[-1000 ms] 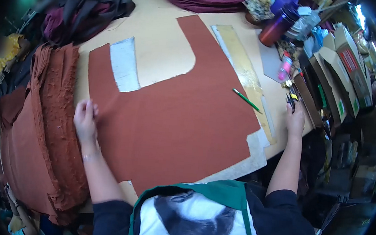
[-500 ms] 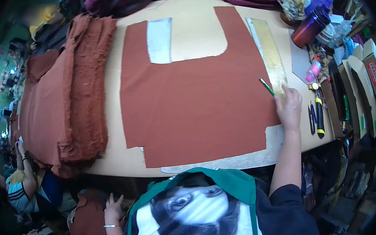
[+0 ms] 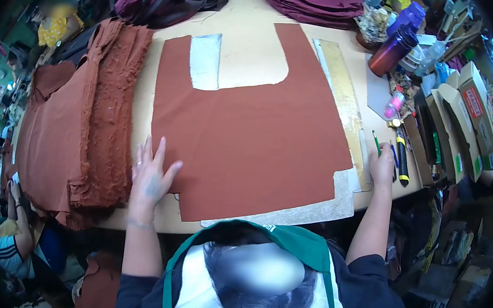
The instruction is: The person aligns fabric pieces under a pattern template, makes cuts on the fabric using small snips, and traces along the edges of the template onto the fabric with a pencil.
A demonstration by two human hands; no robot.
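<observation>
A flat rust-brown cut cloth panel (image 3: 248,136) with a U-shaped notch at its far side lies before me. Its lower left edge is beside my left hand (image 3: 152,175), which is open with fingers spread, the thumb over the cloth. My right hand (image 3: 382,166) is closed on a slim green pencil (image 3: 376,141) at the table's right side, beside dark snips (image 3: 395,167). From under the cloth shows a pale pattern sheet (image 3: 342,197). A whitish card piece (image 3: 205,62) and a yellowish pattern strip (image 3: 341,80) lie along its edges.
A thick stack of rust-brown cloth (image 3: 109,112) stands at left. Dark and maroon fabric (image 3: 306,4) is at the back. At right are a dark bottle (image 3: 393,49), a pink bottle (image 3: 394,102), a black-yellow tool (image 3: 401,159) and cardboard boxes (image 3: 473,103). Other people sit at left.
My left hand has come up from below the table edge to the cloth's left side. My right hand, still with the pencil, has moved off the yellowish strip toward the snips.
</observation>
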